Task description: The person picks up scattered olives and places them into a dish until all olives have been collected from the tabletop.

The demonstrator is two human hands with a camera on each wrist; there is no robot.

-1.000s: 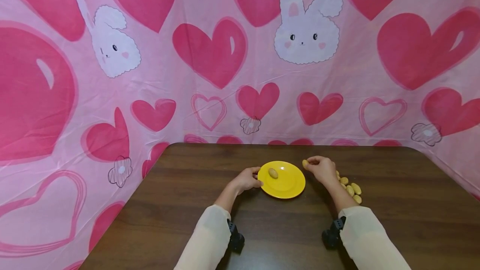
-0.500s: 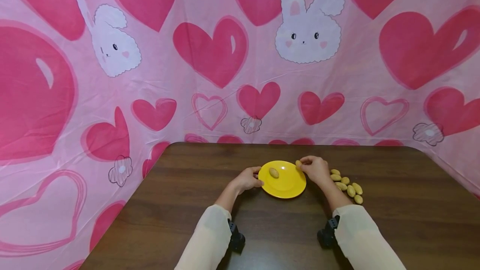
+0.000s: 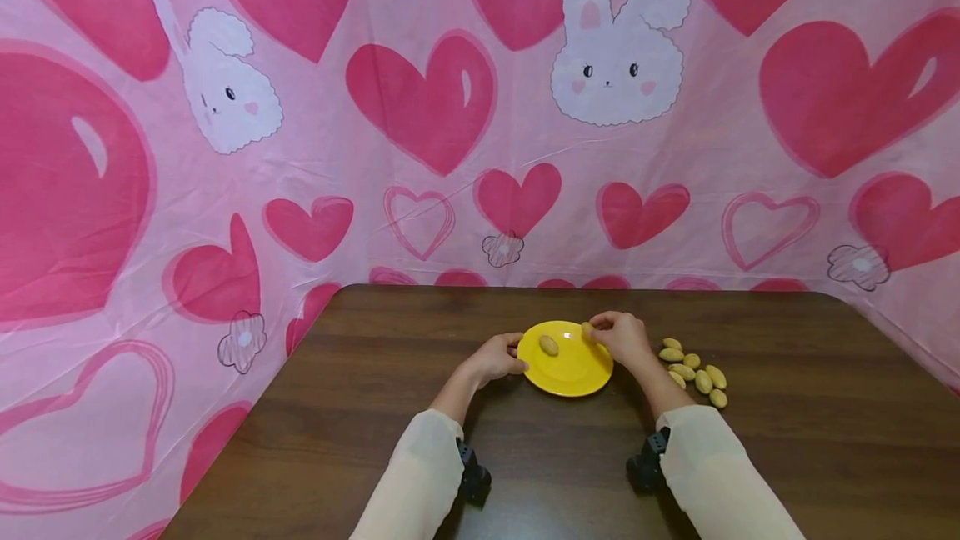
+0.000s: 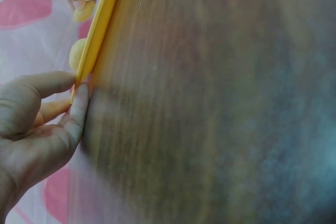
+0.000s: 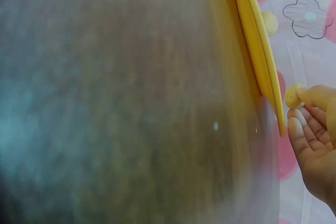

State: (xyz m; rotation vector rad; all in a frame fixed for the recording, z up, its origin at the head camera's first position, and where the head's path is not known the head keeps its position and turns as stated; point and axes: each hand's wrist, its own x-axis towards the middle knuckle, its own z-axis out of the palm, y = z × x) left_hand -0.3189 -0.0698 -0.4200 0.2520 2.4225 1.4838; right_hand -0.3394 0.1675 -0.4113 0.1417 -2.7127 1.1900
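- I see the right hand (image 3: 621, 338) has brought a potato (image 5: 294, 96) over the plate (image 3: 573, 377), not yet placed.
- Its fingers pinch the potato; the left hand (image 3: 495, 359) pinches the plate.

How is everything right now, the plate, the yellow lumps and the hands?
Yellow plate: right way up
Lump on plate: lying loose
Held lump: pinched above the plate
Other lumps: grouped on the table
Left hand: gripping the plate
Right hand: pinching the held lump
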